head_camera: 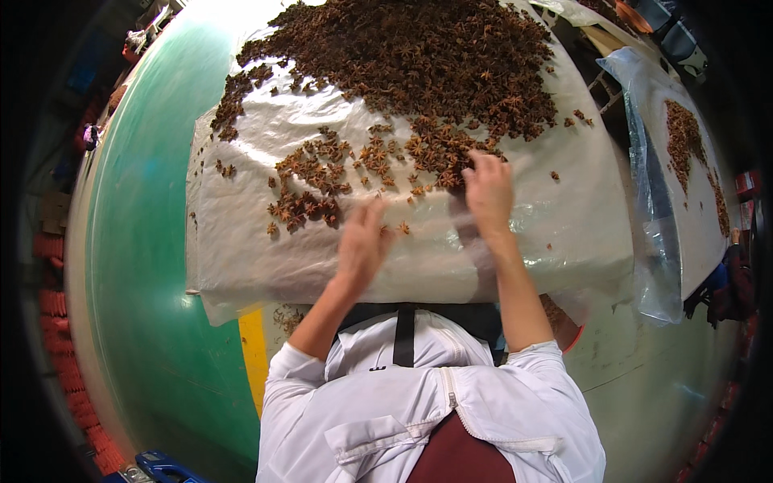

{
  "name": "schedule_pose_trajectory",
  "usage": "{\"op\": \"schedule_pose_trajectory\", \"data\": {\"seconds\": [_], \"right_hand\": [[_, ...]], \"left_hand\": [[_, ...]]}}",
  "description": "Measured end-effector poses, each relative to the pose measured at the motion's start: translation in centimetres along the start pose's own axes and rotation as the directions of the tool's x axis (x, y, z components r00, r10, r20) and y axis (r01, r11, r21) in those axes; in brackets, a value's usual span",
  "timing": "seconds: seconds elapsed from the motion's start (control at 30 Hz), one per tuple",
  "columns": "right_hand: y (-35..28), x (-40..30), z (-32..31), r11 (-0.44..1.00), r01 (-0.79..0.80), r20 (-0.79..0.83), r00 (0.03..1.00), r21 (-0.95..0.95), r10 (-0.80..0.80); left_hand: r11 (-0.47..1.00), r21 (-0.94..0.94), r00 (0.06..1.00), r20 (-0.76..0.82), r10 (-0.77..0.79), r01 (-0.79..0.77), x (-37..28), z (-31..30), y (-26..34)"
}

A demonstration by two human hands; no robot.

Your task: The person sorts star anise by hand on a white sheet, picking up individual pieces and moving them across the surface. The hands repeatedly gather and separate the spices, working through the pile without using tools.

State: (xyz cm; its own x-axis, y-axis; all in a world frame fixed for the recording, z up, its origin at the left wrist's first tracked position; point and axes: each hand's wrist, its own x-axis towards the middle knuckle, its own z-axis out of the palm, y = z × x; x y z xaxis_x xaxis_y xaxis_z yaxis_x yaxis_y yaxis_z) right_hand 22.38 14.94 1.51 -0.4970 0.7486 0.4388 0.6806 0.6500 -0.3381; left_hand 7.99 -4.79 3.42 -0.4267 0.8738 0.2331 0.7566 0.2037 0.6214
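Note:
A large heap of dried star anise (423, 54) covers the far part of a table spread with white plastic sheeting (580, 223). Nearer to me lie smaller loose groups, one on the left (314, 169) and a denser one (441, 145) against the heap's front edge. My right hand (490, 190) reaches to the right side of that denser group, fingertips at the pods; whether it grips any is hidden. Motion blurs my left hand (363, 241), low over the sheet in front of the left group. A single star anise (403, 227) rests just right of its fingers.
To the right, a second sheeted table (670, 199) carries more brown pieces (685, 142), with a person (734, 278) at its near end. Part of a red-rimmed container (567, 332) shows below my table's front edge. Green floor (151, 199) with a yellow stripe (253, 350) runs along the left.

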Motion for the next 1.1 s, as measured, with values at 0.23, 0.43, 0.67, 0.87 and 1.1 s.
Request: {"op": "schedule_pose_trajectory", "data": {"seconds": [0.23, 0.43, 0.67, 0.87, 1.1], "right_hand": [[-4.5, -2.0, 2.2, 0.894, 0.165, 0.107, 0.968, 0.416, -0.228], [-6.6, -1.3, -0.8, 0.695, 0.295, 0.063, 0.896, 0.656, -0.44], [-7.4, -3.1, -2.5, 0.669, 0.089, 0.234, 0.896, 0.738, -0.377], [-7.4, -6.2, -4.0, 0.467, 0.105, 0.374, 0.459, 0.878, -0.806], [-5.5, 5.0, 5.9, 0.945, 0.165, 0.06, 0.98, 0.281, -0.189]], "left_hand": [[1.0, -0.028, 0.993, -0.115, -0.013, 0.01, 3.8, 1.0, -6.7], [0.848, -0.506, 0.987, 0.102, -0.126, 0.16, 2.2, -0.1, -2.8], [0.503, -0.813, 0.953, 0.205, -0.222, 0.292, 1.2, -0.3, -1.8], [0.929, -0.354, 0.917, -0.325, -0.232, 0.109, 4.3, -0.9, -6.0], [0.99, 0.047, 0.986, -0.095, 0.137, -0.133, 5.2, 3.5, -4.3]]}}
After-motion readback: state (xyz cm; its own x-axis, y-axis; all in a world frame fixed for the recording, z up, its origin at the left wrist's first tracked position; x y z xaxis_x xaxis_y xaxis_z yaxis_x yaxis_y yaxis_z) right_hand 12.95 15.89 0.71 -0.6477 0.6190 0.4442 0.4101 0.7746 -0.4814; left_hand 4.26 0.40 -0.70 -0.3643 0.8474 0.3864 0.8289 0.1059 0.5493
